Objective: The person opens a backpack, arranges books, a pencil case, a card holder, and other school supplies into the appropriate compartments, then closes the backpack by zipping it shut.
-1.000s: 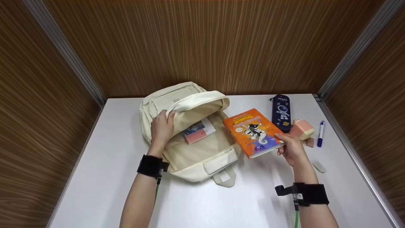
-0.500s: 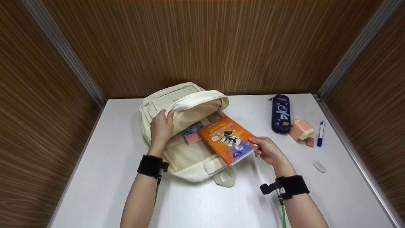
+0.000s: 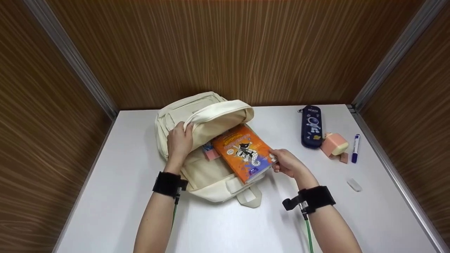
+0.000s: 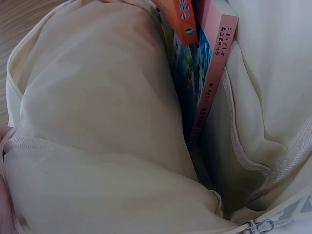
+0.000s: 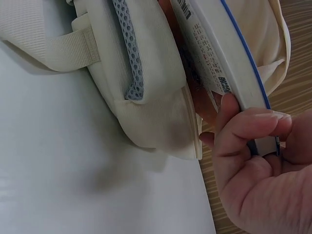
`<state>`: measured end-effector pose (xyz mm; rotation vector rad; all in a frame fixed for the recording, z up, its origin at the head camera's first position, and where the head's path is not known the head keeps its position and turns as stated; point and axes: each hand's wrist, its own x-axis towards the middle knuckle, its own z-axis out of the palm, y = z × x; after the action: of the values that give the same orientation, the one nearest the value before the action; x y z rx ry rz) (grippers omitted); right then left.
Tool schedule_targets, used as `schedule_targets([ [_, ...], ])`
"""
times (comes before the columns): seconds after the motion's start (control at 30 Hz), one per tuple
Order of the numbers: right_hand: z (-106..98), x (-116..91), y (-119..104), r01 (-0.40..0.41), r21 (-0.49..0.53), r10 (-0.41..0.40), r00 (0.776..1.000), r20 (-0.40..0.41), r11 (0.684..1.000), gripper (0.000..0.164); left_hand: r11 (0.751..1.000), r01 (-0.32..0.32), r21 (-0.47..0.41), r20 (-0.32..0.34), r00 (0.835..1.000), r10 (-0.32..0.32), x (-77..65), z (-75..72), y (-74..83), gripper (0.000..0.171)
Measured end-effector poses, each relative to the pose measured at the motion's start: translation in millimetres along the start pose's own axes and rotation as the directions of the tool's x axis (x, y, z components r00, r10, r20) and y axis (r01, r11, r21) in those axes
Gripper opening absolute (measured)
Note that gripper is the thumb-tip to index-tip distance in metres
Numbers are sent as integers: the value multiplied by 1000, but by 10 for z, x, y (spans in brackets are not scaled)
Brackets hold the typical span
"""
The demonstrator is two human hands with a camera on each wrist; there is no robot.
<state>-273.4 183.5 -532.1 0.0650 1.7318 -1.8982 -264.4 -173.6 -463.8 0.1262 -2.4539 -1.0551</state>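
Note:
A cream backpack (image 3: pixel 207 188) lies on the table with its main compartment unzipped. My left hand (image 3: pixel 180 142) grips the edge of its flap and holds it raised. An orange and purple book (image 3: pixel 242 151) is pinched at its right corner by my right hand (image 3: pixel 290 164); its far end reaches under the flap into the opening. Beneath it, a pink and blue book (image 3: pixel 211 154) lies inside the bag, partly covered. In the left wrist view, that pink-spined book (image 4: pixel 214 73) stands against the lining, with the orange book's corner (image 4: pixel 180 19) beside it.
To the right on the white table (image 3: pixel 116 211) lie a navy pencil case (image 3: pixel 312 127), a pink and cream block-shaped object (image 3: pixel 334 144), a small pinkish-brown piece (image 3: pixel 344 157), a blue and white marker (image 3: pixel 355 149) and a small whitish eraser-like piece (image 3: pixel 354 185). Wood-grain panels (image 3: pixel 225 52) surround the table.
My right hand has carried the orange book leftward, from beside the backpack to over and partly into its opening. The left hand stays on the flap.

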Motion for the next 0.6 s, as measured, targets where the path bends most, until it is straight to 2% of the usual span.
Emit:
schedule_targets([
  [0.1, 63, 47, -25, 5, -3, -5, 1000, 10, 1000, 30, 1000, 5, 0, -2, 1000, -5, -2, 12, -7, 31],
  [0.33, 178, 163, -61, 62, 30, -59, 995, -82, 998, 21, 1000, 7, -1, -2, 1000, -7, -1, 35, -28, 31],
  [0.43, 235, 205, -55, 81, 41, -79, 995, -57, 996, 21, 1000, 10, 0, -3, 1000, -10, 2, 37, -33, 31],
  [0.6, 340, 257, -38, 65, 91, -63, 998, -32, 994, 21, 1000, 19, -3, -2, 1000, -19, -3, 53, -32, 32],
])
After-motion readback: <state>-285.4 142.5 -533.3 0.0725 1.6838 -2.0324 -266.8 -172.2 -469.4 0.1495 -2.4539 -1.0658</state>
